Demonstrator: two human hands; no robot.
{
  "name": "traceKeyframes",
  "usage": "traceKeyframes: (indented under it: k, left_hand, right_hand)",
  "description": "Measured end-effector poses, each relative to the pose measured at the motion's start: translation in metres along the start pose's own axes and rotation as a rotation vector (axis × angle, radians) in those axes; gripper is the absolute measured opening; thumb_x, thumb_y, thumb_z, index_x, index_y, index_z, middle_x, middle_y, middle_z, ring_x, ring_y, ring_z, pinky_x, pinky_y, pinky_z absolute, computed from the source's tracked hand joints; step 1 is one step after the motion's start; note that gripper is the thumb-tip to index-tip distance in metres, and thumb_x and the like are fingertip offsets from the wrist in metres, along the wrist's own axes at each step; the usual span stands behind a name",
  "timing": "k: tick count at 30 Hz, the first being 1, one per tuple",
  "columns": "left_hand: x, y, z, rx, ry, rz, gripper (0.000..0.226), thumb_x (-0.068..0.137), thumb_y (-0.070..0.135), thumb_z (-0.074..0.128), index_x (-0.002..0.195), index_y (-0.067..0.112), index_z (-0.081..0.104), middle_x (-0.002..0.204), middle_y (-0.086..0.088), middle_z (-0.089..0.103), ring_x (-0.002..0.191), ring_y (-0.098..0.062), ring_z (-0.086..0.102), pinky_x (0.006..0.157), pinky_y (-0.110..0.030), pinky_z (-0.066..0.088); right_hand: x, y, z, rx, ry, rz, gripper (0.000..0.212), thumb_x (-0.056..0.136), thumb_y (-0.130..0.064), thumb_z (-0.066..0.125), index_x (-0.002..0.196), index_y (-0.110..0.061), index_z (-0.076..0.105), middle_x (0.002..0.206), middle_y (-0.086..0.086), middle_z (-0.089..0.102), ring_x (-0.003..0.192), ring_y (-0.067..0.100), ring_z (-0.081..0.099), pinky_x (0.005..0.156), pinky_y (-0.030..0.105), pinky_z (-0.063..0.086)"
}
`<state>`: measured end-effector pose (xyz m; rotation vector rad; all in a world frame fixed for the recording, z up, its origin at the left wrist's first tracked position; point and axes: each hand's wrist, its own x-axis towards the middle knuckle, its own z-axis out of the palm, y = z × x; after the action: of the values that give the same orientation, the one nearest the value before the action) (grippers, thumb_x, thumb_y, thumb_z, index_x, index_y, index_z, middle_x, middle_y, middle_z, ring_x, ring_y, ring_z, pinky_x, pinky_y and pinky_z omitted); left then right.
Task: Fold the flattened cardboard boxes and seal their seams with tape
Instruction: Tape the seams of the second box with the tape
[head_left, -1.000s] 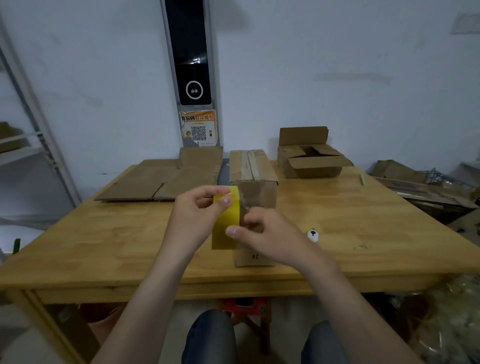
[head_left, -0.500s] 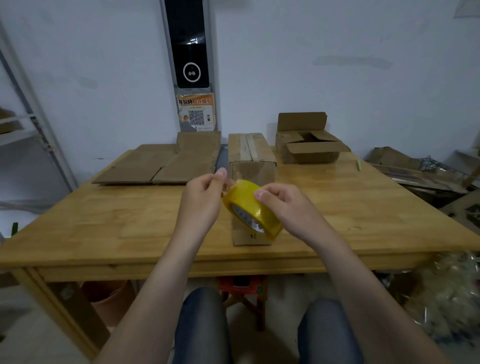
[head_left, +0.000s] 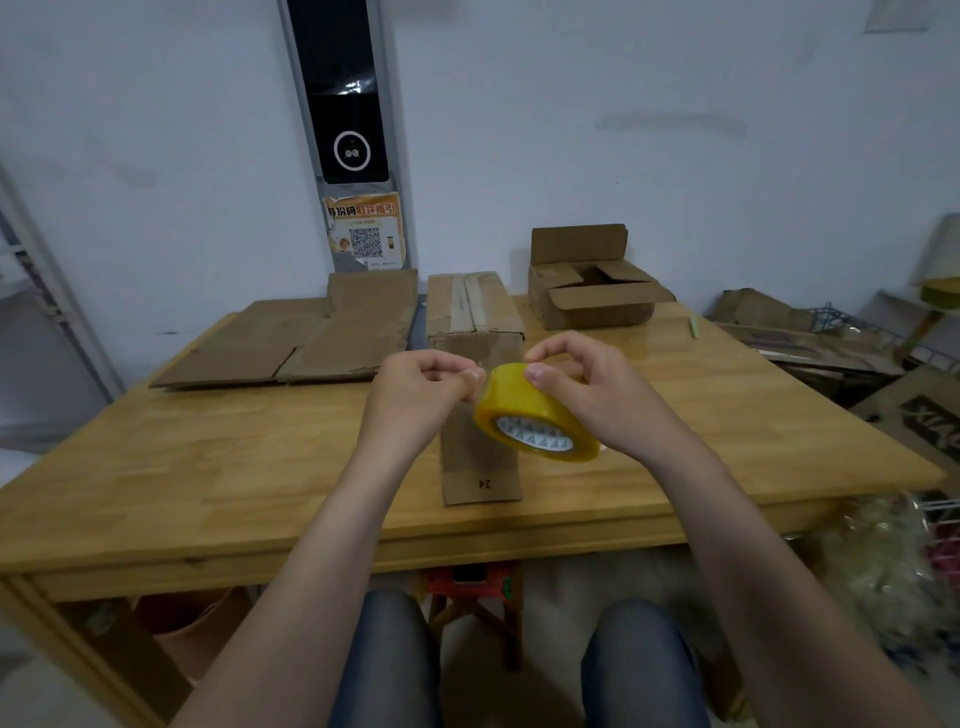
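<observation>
Currently, the yellow tape roll is being held in the air over the near end of the taped box. The right hand is gripping the roll with curled fingers and thumb. The left hand is pinching at its left rim. Flattened cardboard is lying left of the taped box on the table. An open box is standing right of the taped box, flaps partly folded inward, contents not discernible.
</observation>
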<state>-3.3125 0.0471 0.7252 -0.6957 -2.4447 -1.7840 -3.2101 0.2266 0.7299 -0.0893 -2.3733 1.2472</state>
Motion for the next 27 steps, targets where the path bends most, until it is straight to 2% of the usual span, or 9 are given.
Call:
traceKeyframes:
  k: [4, 8, 11, 14, 17, 19, 21, 24, 27]
  left_hand:
    - [0.007, 0.0, 0.009, -0.073, 0.061, 0.021, 0.01, 0.089, 0.023, 0.078, 0.08, 0.026, 0.079, 0.071, 0.005, 0.076, 0.075, -0.013, 0.072, 0.087, -0.048, 0.06]
    - [0.014, 0.0, 0.009, -0.102, 0.063, -0.008, 0.01, 0.089, 0.021, 0.078, 0.08, 0.023, 0.079, 0.073, 0.001, 0.077, 0.075, -0.018, 0.073, 0.087, -0.045, 0.06]
    - [0.014, 0.002, 0.006, -0.134, 0.043, -0.026, 0.008, 0.091, 0.018, 0.077, 0.083, 0.019, 0.08, 0.081, -0.002, 0.079, 0.073, -0.013, 0.072, 0.08, -0.035, 0.059]
    - [0.016, 0.003, 0.0, -0.15, 0.061, -0.015, 0.009, 0.091, 0.016, 0.076, 0.082, 0.018, 0.079, 0.081, -0.005, 0.078, 0.067, -0.008, 0.069, 0.077, -0.032, 0.057]
    - [0.015, 0.005, -0.007, -0.142, 0.105, 0.003, 0.009, 0.091, 0.018, 0.077, 0.083, 0.02, 0.079, 0.074, -0.001, 0.077, 0.07, -0.009, 0.071, 0.08, -0.031, 0.056]
    - [0.013, 0.006, -0.011, -0.135, 0.124, 0.016, 0.008, 0.091, 0.021, 0.076, 0.084, 0.022, 0.078, 0.07, 0.0, 0.076, 0.071, -0.009, 0.072, 0.079, -0.028, 0.052]
    - [0.013, 0.008, -0.016, -0.155, 0.136, 0.029, 0.009, 0.091, 0.02, 0.076, 0.084, 0.023, 0.078, 0.07, -0.001, 0.076, 0.073, -0.012, 0.073, 0.083, -0.032, 0.056]
    - [0.015, 0.013, -0.02, -0.185, 0.155, 0.061, 0.006, 0.092, 0.019, 0.076, 0.087, 0.021, 0.078, 0.069, -0.002, 0.076, 0.072, -0.012, 0.073, 0.089, -0.035, 0.057]
    - [0.02, 0.015, -0.027, -0.216, 0.209, 0.077, 0.006, 0.093, 0.023, 0.075, 0.089, 0.025, 0.077, 0.069, 0.003, 0.075, 0.078, -0.008, 0.073, 0.088, -0.031, 0.052]
  right_hand:
    - [0.006, 0.008, -0.009, 0.052, -0.047, -0.082, 0.005, 0.1, -0.036, 0.061, 0.104, -0.038, 0.063, 0.08, -0.007, 0.068, 0.073, 0.01, 0.064, 0.063, 0.031, 0.051]
    - [0.014, 0.007, -0.014, 0.015, -0.085, -0.238, 0.018, 0.1, -0.023, 0.063, 0.1, -0.038, 0.072, 0.108, -0.004, 0.063, 0.104, 0.008, 0.06, 0.083, 0.021, 0.051]
    - [0.018, 0.003, -0.02, -0.007, -0.1, -0.247, 0.013, 0.089, -0.031, 0.076, 0.098, -0.04, 0.074, 0.117, -0.005, 0.057, 0.112, 0.003, 0.054, 0.088, 0.02, 0.047]
    - [0.017, 0.001, -0.024, -0.2, -0.203, -0.264, 0.044, 0.071, -0.043, 0.089, 0.11, -0.044, 0.069, 0.128, -0.018, 0.045, 0.122, -0.004, 0.043, 0.093, 0.022, 0.047]
    - [0.017, -0.002, -0.025, -0.312, -0.176, -0.423, 0.045, 0.083, -0.031, 0.083, 0.123, -0.039, 0.065, 0.136, -0.019, 0.043, 0.128, 0.002, 0.042, 0.101, 0.031, 0.049]
    - [0.02, -0.004, -0.027, -0.357, -0.176, -0.531, 0.045, 0.088, -0.026, 0.078, 0.131, -0.032, 0.064, 0.143, -0.02, 0.046, 0.133, 0.002, 0.043, 0.105, 0.032, 0.047]
    - [0.024, -0.008, -0.031, -0.417, -0.2, -0.606, 0.049, 0.09, -0.024, 0.076, 0.137, -0.027, 0.062, 0.149, -0.02, 0.048, 0.137, 0.002, 0.043, 0.108, 0.031, 0.045]
    - [0.034, -0.021, -0.04, -0.5, -0.247, -0.612, 0.053, 0.091, -0.023, 0.075, 0.141, -0.031, 0.059, 0.148, -0.023, 0.05, 0.135, 0.001, 0.047, 0.109, 0.031, 0.044]
    - [0.042, -0.028, -0.051, -0.654, -0.352, -0.586, 0.049, 0.092, -0.025, 0.073, 0.139, -0.034, 0.06, 0.146, -0.025, 0.05, 0.132, 0.003, 0.049, 0.107, 0.031, 0.045]
